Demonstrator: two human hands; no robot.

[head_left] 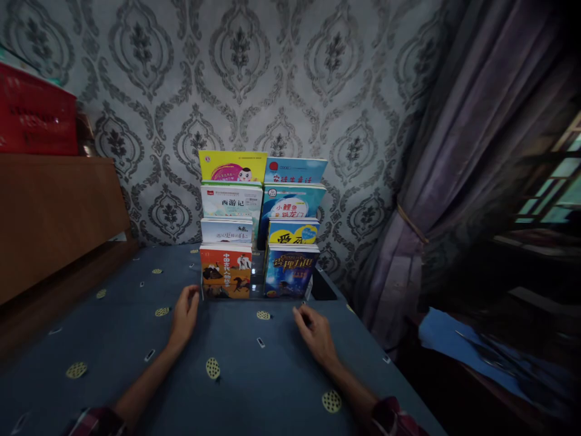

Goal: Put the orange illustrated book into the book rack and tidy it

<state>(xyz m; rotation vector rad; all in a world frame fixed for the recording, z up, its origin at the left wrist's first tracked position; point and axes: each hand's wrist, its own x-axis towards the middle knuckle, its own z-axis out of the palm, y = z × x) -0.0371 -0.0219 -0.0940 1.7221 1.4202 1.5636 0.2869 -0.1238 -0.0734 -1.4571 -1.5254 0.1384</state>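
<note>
Two columns of books stand in a tiered, see-through book rack (256,292) on a dark blue patterned cloth. At the front left is an orange book (226,272), and at the front right a dark blue book (289,272). Behind them rise a white book (231,201), a yellow book (231,163) and a light blue book (295,197). My left hand (185,313) is beside the rack's front left corner, fingers loosely bent; whether it touches is unclear. Just in front of the right column, my right hand (315,330) rests with curled fingers, thumb apart, holding nothing visible.
The blue cloth (240,387) covers the surface beneath the rack. A dark flat object (324,286) lies right of the books. A brown wooden cabinet (59,212) carrying a red box (39,112) stands at left. A purple curtain (422,194) hangs at right, near blue material (454,339).
</note>
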